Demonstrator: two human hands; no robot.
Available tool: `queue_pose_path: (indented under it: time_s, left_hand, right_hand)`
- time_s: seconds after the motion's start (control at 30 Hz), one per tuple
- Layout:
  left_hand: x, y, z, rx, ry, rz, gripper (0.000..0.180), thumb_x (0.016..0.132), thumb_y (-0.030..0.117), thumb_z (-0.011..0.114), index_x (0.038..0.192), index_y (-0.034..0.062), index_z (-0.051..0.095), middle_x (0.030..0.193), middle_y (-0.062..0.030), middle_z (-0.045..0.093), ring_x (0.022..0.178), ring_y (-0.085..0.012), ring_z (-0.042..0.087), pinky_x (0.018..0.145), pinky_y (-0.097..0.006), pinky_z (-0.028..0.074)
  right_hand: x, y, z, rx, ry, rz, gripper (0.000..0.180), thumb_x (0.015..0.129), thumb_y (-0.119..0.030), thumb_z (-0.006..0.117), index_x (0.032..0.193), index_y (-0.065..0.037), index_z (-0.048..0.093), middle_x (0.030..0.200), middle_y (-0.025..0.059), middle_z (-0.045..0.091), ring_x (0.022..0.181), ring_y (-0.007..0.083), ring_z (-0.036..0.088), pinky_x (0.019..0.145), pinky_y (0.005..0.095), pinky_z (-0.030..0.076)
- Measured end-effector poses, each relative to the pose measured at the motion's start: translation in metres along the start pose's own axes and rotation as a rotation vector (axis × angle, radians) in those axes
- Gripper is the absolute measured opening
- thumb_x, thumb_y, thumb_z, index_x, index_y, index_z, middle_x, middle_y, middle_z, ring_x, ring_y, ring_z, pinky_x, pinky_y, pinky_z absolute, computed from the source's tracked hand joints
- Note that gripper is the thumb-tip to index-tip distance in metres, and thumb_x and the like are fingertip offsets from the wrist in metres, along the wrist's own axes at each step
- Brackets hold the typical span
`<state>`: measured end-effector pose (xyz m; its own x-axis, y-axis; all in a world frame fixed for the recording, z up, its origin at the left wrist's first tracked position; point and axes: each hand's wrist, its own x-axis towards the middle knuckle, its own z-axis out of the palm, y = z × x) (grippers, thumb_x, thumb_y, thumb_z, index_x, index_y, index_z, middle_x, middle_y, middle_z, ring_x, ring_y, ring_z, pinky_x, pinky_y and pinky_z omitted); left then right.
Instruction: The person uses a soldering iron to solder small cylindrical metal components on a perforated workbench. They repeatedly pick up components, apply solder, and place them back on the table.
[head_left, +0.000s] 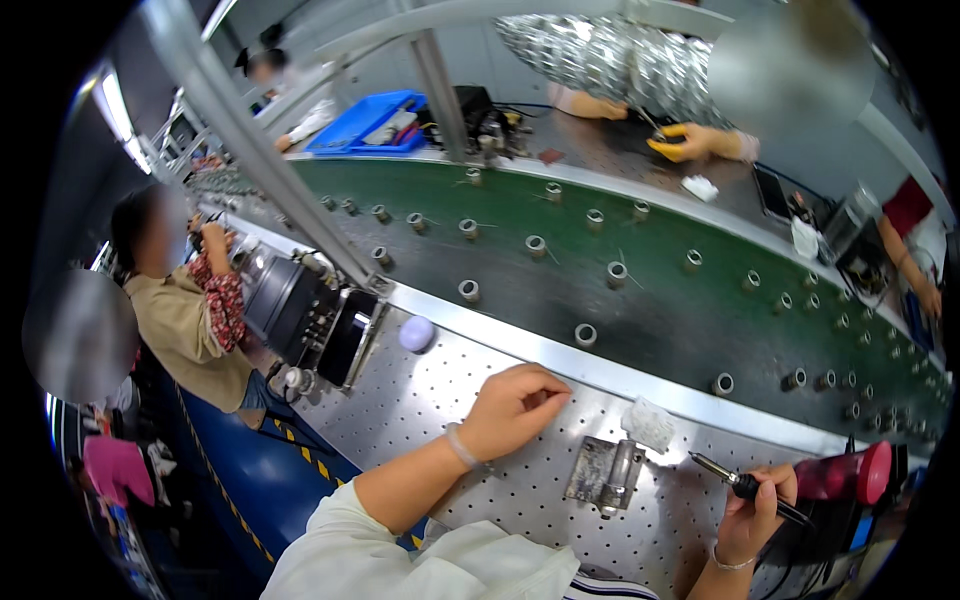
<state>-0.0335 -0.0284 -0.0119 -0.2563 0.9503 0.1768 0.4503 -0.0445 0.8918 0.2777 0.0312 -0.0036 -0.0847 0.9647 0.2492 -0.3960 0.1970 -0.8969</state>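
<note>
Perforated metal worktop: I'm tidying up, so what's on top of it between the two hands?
Between the left hand and right hand, the worktop carries a metal fixture and, just beyond it, a whitish pad. The surface beneath both is covered and can't be seen.

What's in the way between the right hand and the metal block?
Nothing visible: the right hand holds its tool to the right of the metal block, and the white pad lies beyond that path.

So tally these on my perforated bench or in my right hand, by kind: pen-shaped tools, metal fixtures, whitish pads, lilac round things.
Pen-shaped tool, in the right hand: 1
Metal fixture: 1
Whitish pad: 1
Lilac round thing: 1
Total: 4
</note>
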Motion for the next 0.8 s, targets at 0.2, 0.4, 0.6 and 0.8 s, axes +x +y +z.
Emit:
queue_pose_path:
  time_s: [0.2, 0.4, 0.6, 0.8]
  left_hand:
    - [0.001, -0.018, 0.007, -0.036, 0.078, 0.060, 0.011, 0.083, 0.012, 0.067, 0.080, 0.0014, 0.064, 0.069, -0.0021, 0.058, 0.058, -0.0075, 0.049, 0.054, -0.024, 0.041]
    - [0.006, -0.029, 0.001, -0.175, 0.020, -0.068, 0.030, 0.087, 0.022, 0.064, 0.068, 0.0007, 0.057, 0.059, -0.0009, 0.050, 0.053, -0.0072, 0.041, 0.049, -0.026, 0.035]
    - [0.007, -0.034, -0.001, -0.189, 0.000, -0.094, 0.038, 0.089, 0.028, 0.061, 0.063, 0.0012, 0.053, 0.053, 0.0009, 0.044, 0.052, -0.0071, 0.037, 0.048, -0.026, 0.033]
    - [0.006, -0.031, -0.001, -0.200, -0.008, -0.063, 0.039, 0.090, 0.030, 0.060, 0.063, 0.0014, 0.054, 0.054, 0.0005, 0.046, 0.052, -0.0072, 0.037, 0.049, -0.027, 0.034]
  right_hand:
    - [0.001, 0.027, -0.014, -0.140, 0.064, -0.011, 0.020, 0.091, -0.021, 0.053, 0.079, -0.006, 0.045, 0.063, 0.0015, 0.046, 0.045, 0.0061, 0.039, 0.042, 0.0182, 0.029]
    - [0.000, -0.012, 0.028, -0.150, 0.148, 0.231, 0.017, 0.091, -0.014, 0.051, 0.076, -0.005, 0.050, 0.070, 0.0030, 0.052, 0.057, 0.0097, 0.048, 0.053, 0.0191, 0.039]
    - [-0.001, -0.009, 0.035, -0.154, 0.140, 0.221, 0.016, 0.091, -0.011, 0.050, 0.076, -0.006, 0.050, 0.070, 0.0029, 0.051, 0.057, 0.0089, 0.047, 0.052, 0.0186, 0.038]
    - [-0.005, -0.011, 0.039, -0.179, 0.104, 0.200, 0.018, 0.093, -0.012, 0.048, 0.076, -0.006, 0.049, 0.070, 0.0016, 0.048, 0.059, 0.0072, 0.044, 0.052, 0.0183, 0.037]
